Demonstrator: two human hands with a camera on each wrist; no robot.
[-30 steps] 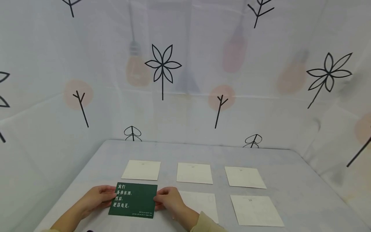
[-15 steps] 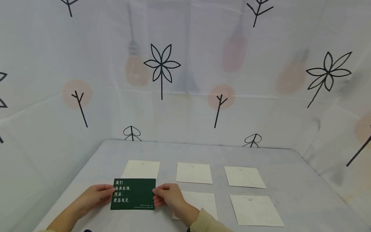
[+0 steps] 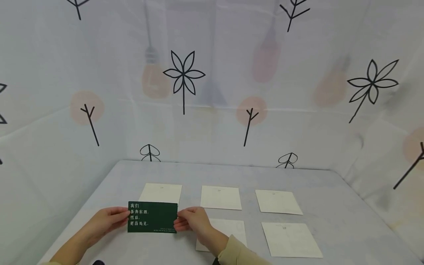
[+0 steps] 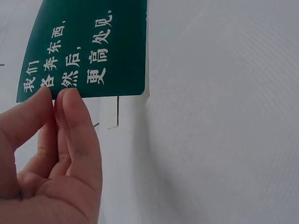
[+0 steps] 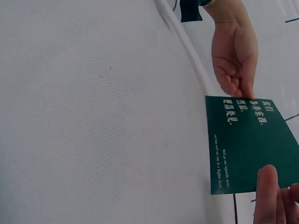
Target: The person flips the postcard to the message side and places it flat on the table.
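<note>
A dark green postcard [image 3: 154, 217] with white Chinese lettering is tilted up, its printed side toward the head camera. My left hand [image 3: 109, 222] pinches its left edge between thumb and fingers. At the opposite edge my right hand [image 3: 195, 222] pinches it the same way. In the left wrist view the left fingertips [image 4: 72, 105] press on the edge beside the large lettering. The right wrist view shows the right thumb [image 5: 267, 186] over the green face, near smaller white print. Behind the postcard's top edge lies a cream card [image 3: 162, 192], its lower part covered in the head view.
More cream cards lie flat on the pale table [image 3: 344, 228]: a middle back card [image 3: 221, 198], a right back card [image 3: 279, 202] and a right front card [image 3: 291, 240]. My right hand and wrist partly cover another front card [image 3: 233, 230]. A patterned white curtain [image 3: 215, 136] stands behind.
Both hands have raised the green postcard and tipped it more upright. Its top edge now overlaps the back left cream card, which earlier showed whole.
</note>
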